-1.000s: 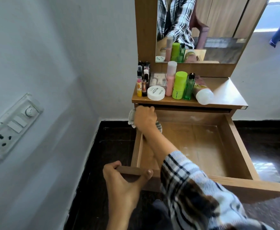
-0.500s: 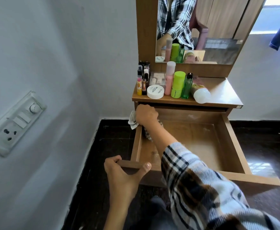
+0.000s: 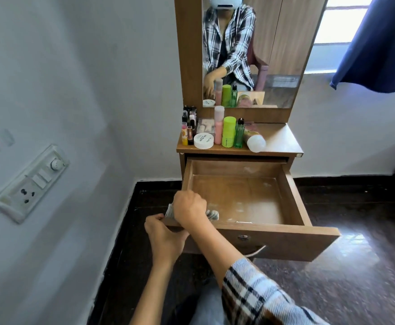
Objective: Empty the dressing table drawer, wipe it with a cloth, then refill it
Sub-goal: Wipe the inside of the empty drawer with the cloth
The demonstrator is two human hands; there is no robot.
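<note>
Nearest us, our left hand (image 3: 162, 240) curls its grip over the near-left corner of the drawer (image 3: 285, 240), steadying it, thumb tucked behind the front panel. Just beyond, our right hand (image 3: 188, 207) bunches the striped cloth (image 3: 211, 214) in a closed grip and presses it to the drawer floor in the near-left corner. A second ago that hand was at the far-left corner, under the tabletop's edge; it has drawn the cloth back along the left wall toward us. We judge that one wiping pass down the left side is done.

The rest of the drawer floor lies bare, with pale smudges toward the middle and the far right, so wiping seems only partly finished; more passes to the right look needed before refilling.

Farther off, on the tabletop (image 3: 278, 137), the emptied contents wait: a white jar (image 3: 203, 140), a pink bottle (image 3: 218, 125), a green tube (image 3: 229, 132), a green glass bottle (image 3: 239, 133), small lipsticks (image 3: 187, 132) at the left and a toppled white-capped container (image 3: 255, 141).
</note>
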